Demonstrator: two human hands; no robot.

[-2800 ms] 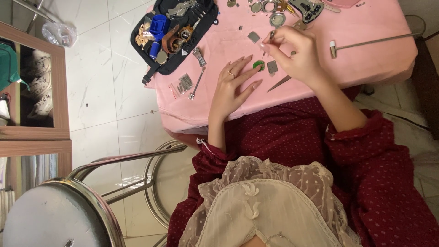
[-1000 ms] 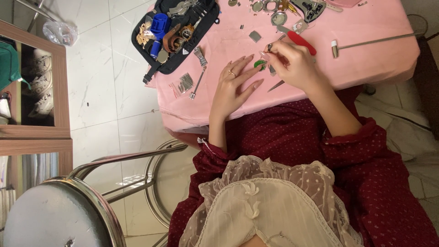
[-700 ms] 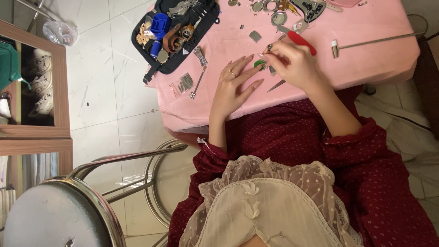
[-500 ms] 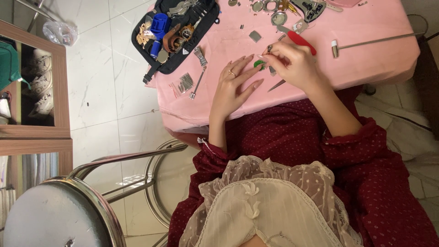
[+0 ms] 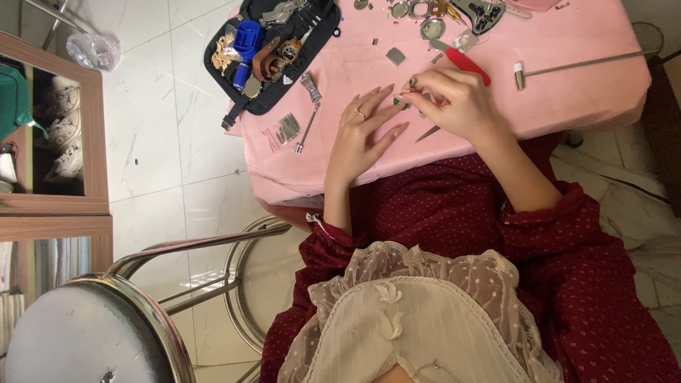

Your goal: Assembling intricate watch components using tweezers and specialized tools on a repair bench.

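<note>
On the pink table (image 5: 567, 42), our left hand (image 5: 362, 131) lies flat and open beside the green piece (image 5: 401, 103); our right hand (image 5: 454, 103), just right of it, grips the red-handled tool (image 5: 467, 65), slanting up-right.

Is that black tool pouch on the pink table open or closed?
Open: the black tool pouch lies spread flat on the pink table, with its blue tool and metal pieces exposed.

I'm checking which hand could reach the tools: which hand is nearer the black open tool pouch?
Left. The left hand lies flat on the pink tablecloth, just right of the black open tool pouch. The right hand is farther right, holding a red-handled tool.
</note>
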